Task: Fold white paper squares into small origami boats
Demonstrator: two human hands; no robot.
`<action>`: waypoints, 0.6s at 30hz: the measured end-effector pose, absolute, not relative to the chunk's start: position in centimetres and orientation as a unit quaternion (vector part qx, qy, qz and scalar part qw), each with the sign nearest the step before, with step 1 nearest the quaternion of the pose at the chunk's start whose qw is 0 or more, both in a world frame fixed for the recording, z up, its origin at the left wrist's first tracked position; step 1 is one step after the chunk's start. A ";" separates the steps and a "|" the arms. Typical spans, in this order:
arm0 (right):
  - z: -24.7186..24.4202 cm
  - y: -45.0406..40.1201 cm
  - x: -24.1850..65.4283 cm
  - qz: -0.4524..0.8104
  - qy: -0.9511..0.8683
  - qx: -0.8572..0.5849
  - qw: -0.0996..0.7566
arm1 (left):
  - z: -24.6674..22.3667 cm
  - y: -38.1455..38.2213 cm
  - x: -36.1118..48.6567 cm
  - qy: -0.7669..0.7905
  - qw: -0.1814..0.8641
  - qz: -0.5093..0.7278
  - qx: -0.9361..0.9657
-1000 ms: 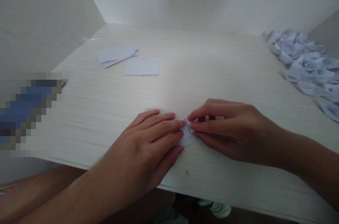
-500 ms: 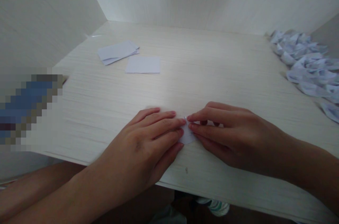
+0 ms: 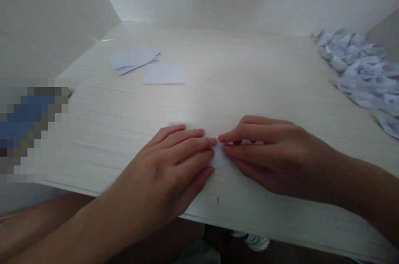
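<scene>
A small folded piece of white paper (image 3: 220,160) lies on the table near its front edge, between my two hands. My left hand (image 3: 174,160) holds the paper's left side down, its fingertips and thumb on it and its outer fingers stretched over the tabletop. From the other side, my right hand (image 3: 268,151) pinches the paper's right edge with closed fingertips. A narrow fold stands up slightly between the fingertips. Much of the paper is hidden under the fingers.
Toward the back left lie a few stacked white paper slips (image 3: 134,59) and one separate slip (image 3: 165,74). Many folded white paper pieces (image 3: 355,60) are heaped along the right side. Pale walls enclose the table (image 3: 249,85). A blurred-out blue object (image 3: 28,118) is at the left.
The view has shifted slightly, so the slips sit a bit higher and farther left. Both hands stay at the folded paper, with hardly any movement of the fingers.
</scene>
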State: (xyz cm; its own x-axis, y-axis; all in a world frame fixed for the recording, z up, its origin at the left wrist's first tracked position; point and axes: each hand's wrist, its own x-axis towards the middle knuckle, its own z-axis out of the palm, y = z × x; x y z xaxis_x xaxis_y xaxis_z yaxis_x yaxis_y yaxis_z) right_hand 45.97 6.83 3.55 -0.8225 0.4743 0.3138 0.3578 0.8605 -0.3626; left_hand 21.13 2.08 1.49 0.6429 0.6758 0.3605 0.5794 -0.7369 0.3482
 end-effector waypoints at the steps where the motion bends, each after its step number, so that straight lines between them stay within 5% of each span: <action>1: 3.6 6.8 46.0 0.147 -0.943 -0.220 0.201 | 1.5 2.1 21.1 0.348 0.102 0.241 0.900; 18: 3.7 6.9 46.1 0.131 -0.953 -0.200 0.188 | 1.8 2.1 21.3 0.337 0.089 0.220 0.911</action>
State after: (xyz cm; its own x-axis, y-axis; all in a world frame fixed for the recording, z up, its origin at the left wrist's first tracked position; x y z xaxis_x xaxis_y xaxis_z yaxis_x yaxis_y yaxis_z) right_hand 46.09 6.86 3.72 -0.8493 0.4311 0.3046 0.3327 0.8852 -0.3252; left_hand 21.28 2.13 1.79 0.6765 0.6529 0.3407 0.5742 -0.7573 0.3110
